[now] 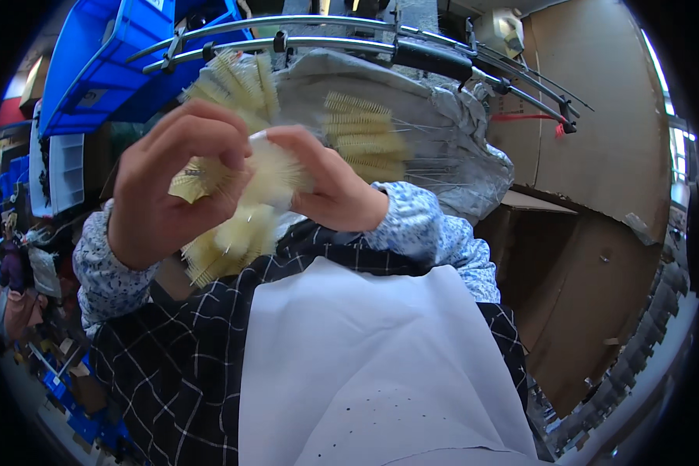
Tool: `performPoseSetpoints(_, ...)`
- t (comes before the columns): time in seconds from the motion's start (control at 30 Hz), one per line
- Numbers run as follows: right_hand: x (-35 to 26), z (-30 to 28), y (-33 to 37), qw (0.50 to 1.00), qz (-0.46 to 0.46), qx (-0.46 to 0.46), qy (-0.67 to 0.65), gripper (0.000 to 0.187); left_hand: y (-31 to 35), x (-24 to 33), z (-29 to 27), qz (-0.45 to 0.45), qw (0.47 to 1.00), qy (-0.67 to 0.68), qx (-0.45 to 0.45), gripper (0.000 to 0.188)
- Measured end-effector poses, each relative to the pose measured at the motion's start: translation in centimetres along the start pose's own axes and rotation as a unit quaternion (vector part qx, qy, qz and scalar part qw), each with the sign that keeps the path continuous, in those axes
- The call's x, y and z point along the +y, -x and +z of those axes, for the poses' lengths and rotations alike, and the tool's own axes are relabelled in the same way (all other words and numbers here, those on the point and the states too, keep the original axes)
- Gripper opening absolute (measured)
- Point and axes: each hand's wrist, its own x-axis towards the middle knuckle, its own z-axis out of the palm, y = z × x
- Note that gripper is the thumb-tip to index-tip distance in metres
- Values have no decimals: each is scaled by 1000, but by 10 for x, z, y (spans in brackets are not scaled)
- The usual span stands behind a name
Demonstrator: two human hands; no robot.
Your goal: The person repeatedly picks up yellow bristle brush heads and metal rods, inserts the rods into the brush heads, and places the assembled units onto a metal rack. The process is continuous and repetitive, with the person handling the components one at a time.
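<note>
Holding pale brush (276,175) around 10 o'clock from frame centre, blurred. Left hand (163,175) at 9 o'clock of brush, with thumb and forefinger curled into a ring, seemingly pinching brush edge. Right hand (328,185) at 3 o'clock of brush, with thumb along top, other fingertips hidden behind bristles; cannot tell whether gripping or only steadying.

Main risk: dropping brush toward 6 o'clock, onto checked cloth (182,342), from too light a pinch or unequal pull between hands. Could also crush or splay bristles by squeezing too hard.

Near 9 o'clock, just below hands: more bristles (233,245); easily knocked by a lowered wrist. At 12 o'clock: yellow brushes (365,136) with thin wires (435,165) toward 2 o'clock, on crumpled sheet (474,190); could bend or tangle if brushed by right sleeve (419,221). Beyond, metal rails (334,44); could bump if reaching far.
</note>
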Motion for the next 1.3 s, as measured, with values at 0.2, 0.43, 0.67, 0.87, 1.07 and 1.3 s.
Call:
performPoseSetpoints(0.2, -8, -74, -6, 915, -30, 38, 401, 35, -4, -42, -2, -56, 994, 22, -94, 61)
performPoseSetpoints(0.43, 47, -246, -33, 560, 157, 217, 784, 30, 6, -131, 14, -170, 937, -146, -267, 51)
performPoseSetpoints(0.67, 54, -256, -46, 573, 197, 230, 762, 30, 10, -152, 25, -233, 898, -139, -347, 46)
performPoseSetpoints(0.87, 57, -260, -47, 599, 194, 219, 745, 30, 13, -160, 31, -225, 898, -126, -357, 46)
performPoseSetpoints(1.07, 63, -268, -57, 595, 209, 193, 752, 33, -4, -140, 26, -279, 902, 7, -330, 36)
performPoseSetpoints(1.3, 74, -294, -63, 587, 208, 137, 770, 38, -12, -132, 0, -254, 938, 60, -228, 20)
